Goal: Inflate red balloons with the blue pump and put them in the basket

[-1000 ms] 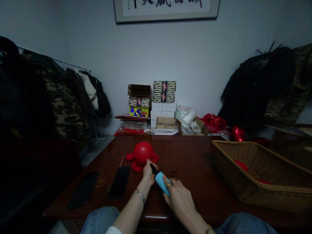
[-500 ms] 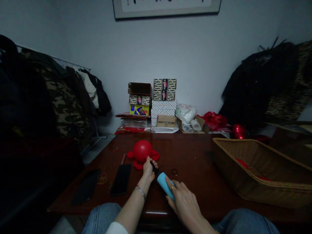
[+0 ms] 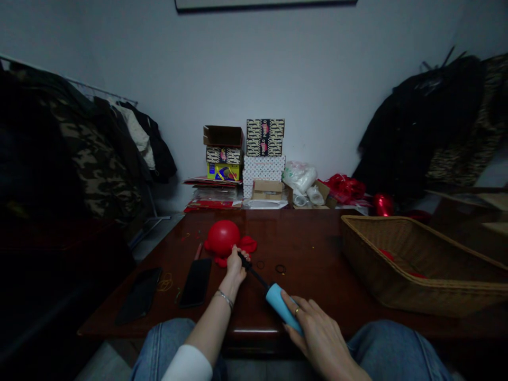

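A round, inflated red balloon (image 3: 224,237) sits over the table at its left middle. At its near side my left hand (image 3: 237,263) is closed around the balloon's neck and the black nozzle end of a hand balloon pump; the fingers hide the joint. From there the pump's thin black rod slants down to its light blue barrel (image 3: 282,307). My right hand (image 3: 317,330) is wrapped around that barrel near the table's front edge. More red balloon pieces (image 3: 248,244) lie beside and under the round balloon.
A dark phone (image 3: 196,283), another dark flat object (image 3: 138,294) and yellow rubber bands (image 3: 165,282) lie left on the brown table (image 3: 309,238). Black hair ties (image 3: 280,269) lie right of the pump. A wicker basket (image 3: 369,270) with red items stands right; stacked boxes (image 3: 264,174) stand behind.
My right hand has drawn the blue barrel back towards me and to the right, exposing more black rod. My left hand keeps its hold at the balloon. The view has tilted slightly downward.
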